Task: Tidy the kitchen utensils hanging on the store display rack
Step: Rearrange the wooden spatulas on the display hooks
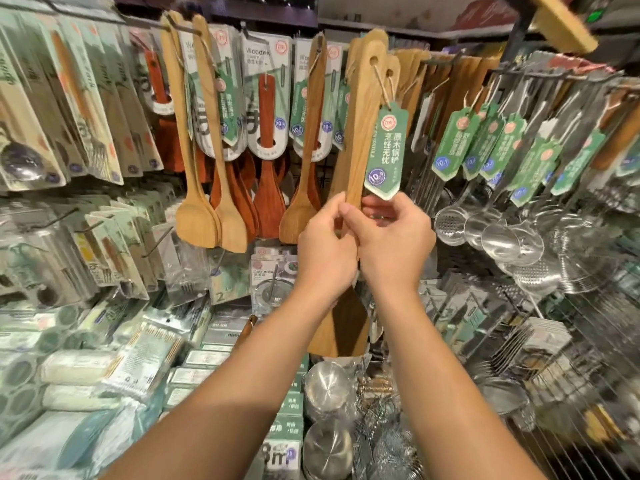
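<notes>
Both hands, left point(325, 244) and right point(393, 242), pinching wooden spatula point(360, 133) handle, probably to straighten it beside green tag point(386, 150).

Both hands met at the centre: the left hand point(323, 247) and the right hand point(391, 244) side by side, fingers curled round the wooden spatula point(360, 140), whose handle ran up toward 12 o'clock and blade point(341, 327) hung below the wrists. A paper tag point(386, 150) dangled just right of the handle. Hanging spatulas point(207, 216) lay at 10 o'clock, metal skimmers point(450, 223) at 3 o'clock, steel bowls point(327, 386) at 6 o'clock.
</notes>
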